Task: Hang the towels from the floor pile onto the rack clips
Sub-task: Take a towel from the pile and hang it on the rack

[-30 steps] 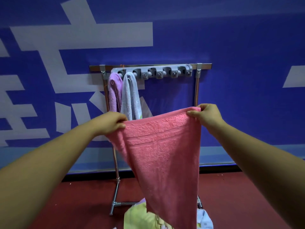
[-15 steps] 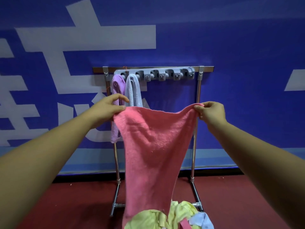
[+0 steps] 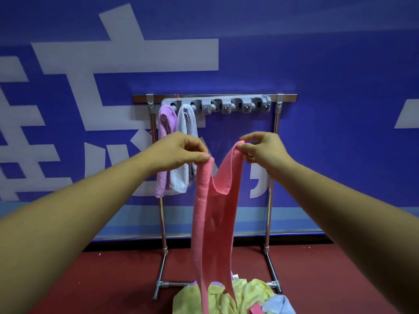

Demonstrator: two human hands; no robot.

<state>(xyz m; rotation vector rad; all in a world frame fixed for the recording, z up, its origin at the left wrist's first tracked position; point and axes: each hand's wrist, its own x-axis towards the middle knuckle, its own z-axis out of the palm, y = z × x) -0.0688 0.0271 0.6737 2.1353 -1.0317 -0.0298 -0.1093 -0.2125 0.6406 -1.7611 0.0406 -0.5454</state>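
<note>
Pink towel, top corners pinched by left hand and right hand, sags between them; lower end hidden behind floor pile, itself cut off.

The dark red floor ran back to the blue wall. A metal rack stood on it along its far edge, close to the wall, on two forward-running feet. Between the feet, at the floor's near edge, lay a heap of crumpled yellow-green towels, with a light blue towel touching its right side.
</note>
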